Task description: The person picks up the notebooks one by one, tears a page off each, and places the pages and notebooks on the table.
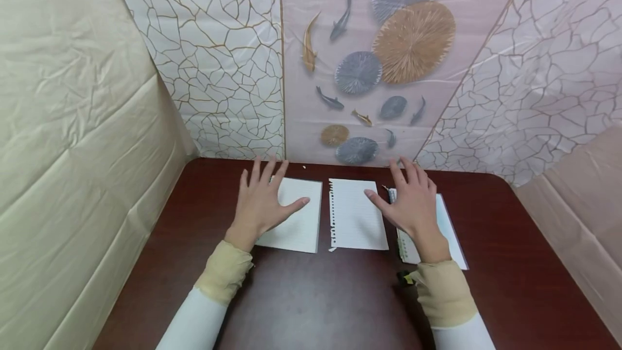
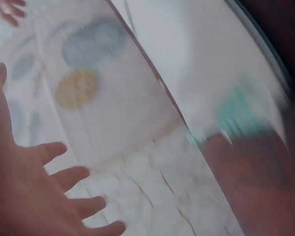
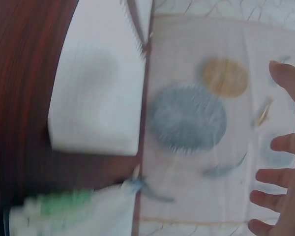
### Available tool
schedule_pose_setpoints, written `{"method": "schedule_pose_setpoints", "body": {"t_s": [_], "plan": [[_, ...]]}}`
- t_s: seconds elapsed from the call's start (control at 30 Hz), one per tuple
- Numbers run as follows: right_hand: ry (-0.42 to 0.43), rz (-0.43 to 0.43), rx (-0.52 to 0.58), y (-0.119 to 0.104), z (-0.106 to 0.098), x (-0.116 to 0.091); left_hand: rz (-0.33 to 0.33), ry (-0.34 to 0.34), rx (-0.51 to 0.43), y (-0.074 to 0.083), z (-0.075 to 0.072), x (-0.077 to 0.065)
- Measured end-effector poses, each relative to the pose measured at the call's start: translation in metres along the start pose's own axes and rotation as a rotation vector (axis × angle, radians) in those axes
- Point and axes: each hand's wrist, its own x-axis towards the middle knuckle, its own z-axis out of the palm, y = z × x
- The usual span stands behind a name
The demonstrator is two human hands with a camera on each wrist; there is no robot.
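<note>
My left hand (image 1: 259, 201) hovers with spread fingers over a notebook (image 1: 303, 226) showing a white page, at the left of the table. In the left wrist view, a green patch (image 2: 243, 110) marks the near corner of that notebook. Over a second notebook (image 1: 449, 226) on the right, my right hand (image 1: 413, 204) is held with fingers apart, covering part of its page. Between the two lies a loose lined sheet (image 1: 357, 217) with a ragged punched left edge; my right thumb overlaps its upper right in the head view. Neither hand holds anything.
A small black and yellow object (image 1: 404, 278) shows beside the right wrist. The dark red-brown table (image 1: 316, 301) ends at a patterned cloth backdrop (image 1: 233, 69) with fish and lily pads. Beige cloth (image 1: 73, 150) hangs along the left side. A tiny white scrap (image 1: 304, 166) lies near the back edge.
</note>
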Motion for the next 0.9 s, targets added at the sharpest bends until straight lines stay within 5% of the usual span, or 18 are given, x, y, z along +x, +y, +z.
{"method": "schedule_pose_setpoints", "body": {"t_s": [0.2,0.53,0.7,0.9], "plan": [[-0.109,0.117,0.004,0.042,-0.005,-0.003,0.197,-0.148,-0.072,0.070,0.012,0.002],[-0.355,0.279,-0.011,0.107,-0.014,-0.021,0.378,-0.172,-0.033,0.177,0.048,0.000],[-0.398,0.425,0.033,0.122,-0.019,-0.039,0.447,-0.213,0.024,0.209,0.074,0.002],[-0.514,0.590,0.117,0.127,-0.026,-0.049,0.481,-0.279,0.025,0.225,0.091,0.006]]}}
